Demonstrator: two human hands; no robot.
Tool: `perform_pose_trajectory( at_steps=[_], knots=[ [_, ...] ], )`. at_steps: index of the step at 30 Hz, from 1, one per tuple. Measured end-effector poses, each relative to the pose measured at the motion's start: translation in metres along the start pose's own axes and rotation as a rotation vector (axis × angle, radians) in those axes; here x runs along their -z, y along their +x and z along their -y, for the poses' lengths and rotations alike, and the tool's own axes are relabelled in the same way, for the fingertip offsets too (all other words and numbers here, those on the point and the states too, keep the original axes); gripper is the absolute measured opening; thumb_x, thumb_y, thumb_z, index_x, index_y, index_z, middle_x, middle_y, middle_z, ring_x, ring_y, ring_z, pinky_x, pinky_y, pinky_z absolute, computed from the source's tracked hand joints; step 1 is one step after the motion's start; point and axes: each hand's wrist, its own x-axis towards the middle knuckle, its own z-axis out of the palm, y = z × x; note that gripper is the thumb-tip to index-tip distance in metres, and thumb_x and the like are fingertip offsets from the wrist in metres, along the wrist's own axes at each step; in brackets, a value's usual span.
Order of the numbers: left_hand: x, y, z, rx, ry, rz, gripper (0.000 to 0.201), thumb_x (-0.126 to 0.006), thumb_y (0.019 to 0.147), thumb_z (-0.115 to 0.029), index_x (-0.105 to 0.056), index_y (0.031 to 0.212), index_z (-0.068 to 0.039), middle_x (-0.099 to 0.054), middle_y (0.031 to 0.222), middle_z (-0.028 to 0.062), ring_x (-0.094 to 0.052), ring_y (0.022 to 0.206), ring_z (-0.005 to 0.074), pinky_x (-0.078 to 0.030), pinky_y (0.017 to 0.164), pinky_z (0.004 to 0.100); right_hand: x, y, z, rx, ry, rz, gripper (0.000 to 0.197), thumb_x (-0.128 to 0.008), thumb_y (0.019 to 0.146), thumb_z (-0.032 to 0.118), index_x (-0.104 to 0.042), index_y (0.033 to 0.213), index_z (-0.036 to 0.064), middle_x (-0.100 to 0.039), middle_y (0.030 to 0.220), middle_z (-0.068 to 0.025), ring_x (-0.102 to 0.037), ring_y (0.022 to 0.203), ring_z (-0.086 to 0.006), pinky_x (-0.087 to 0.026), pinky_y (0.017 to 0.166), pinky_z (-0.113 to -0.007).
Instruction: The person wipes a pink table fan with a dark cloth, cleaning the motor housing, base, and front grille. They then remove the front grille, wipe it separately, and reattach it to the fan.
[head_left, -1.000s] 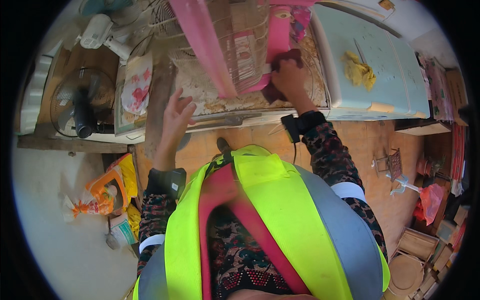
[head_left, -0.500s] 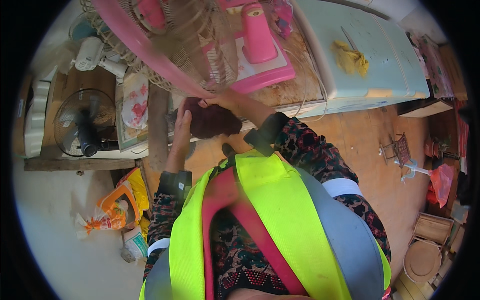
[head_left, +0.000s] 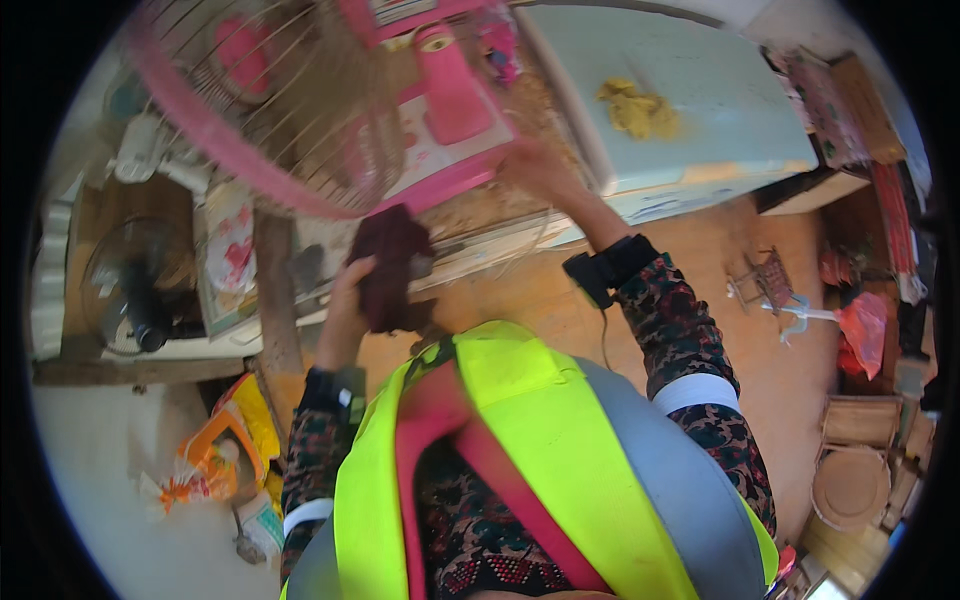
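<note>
My left hand (head_left: 345, 305) is closed around a dark maroon cloth (head_left: 383, 265), which hangs over the front edge of the counter. Just beyond the cloth stands a large wire fan guard with a pink rim (head_left: 236, 157), some of it cut off by the top of the view. My right hand (head_left: 538, 170) is away from the cloth, beside the near corner of the pink fan base with its upright post (head_left: 455, 95). Motion smears its fingers, so I cannot make out their shape or whether they touch the base.
At the right is a pale blue fridge lying flat (head_left: 700, 110), with a crumpled yellow cloth (head_left: 637, 108) on it. A dark fan (head_left: 145, 290) and a white appliance part (head_left: 140, 148) lie at the left. A small rack (head_left: 762, 278) and round wooden stool (head_left: 850, 487) stand on the floor.
My right hand has left the maroon cloth and moved right, toward the pink fan base. The cloth stays in my left hand. The whole view has shifted.
</note>
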Motion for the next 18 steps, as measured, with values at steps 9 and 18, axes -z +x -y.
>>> perform_pose_trajectory(
  at_steps=[9,18],
  knots=[
    [0.081,-0.013,-0.062,-0.334,-0.064,-0.253,0.043,-0.062,0.088,-0.016,-0.055,0.128,-0.003,-0.065,0.118,0.011,-0.065,0.105,0.0273,-0.054,0.092,0.0419,0.163,-0.034,-0.173,-0.81,-0.4,-0.575,0.103,-0.079,0.061,0.065,-0.039,0.146,0.0235,-0.022,0.156,-0.0166,-0.026,0.141,-0.0408,-0.034,0.106,-0.057],
    [0.075,0.03,-0.086,-0.436,0.411,-0.644,0.052,-0.061,0.094,-0.026,-0.048,0.14,-0.005,-0.055,0.135,0.012,-0.055,0.122,0.0291,-0.049,0.099,0.0415,0.163,-0.005,-0.209,-0.674,-0.653,-0.426,0.055,-0.076,0.072,0.038,-0.063,0.121,0.018,-0.047,0.141,-0.0171,-0.052,0.123,-0.0407,-0.049,0.092,-0.05]
  ],
)
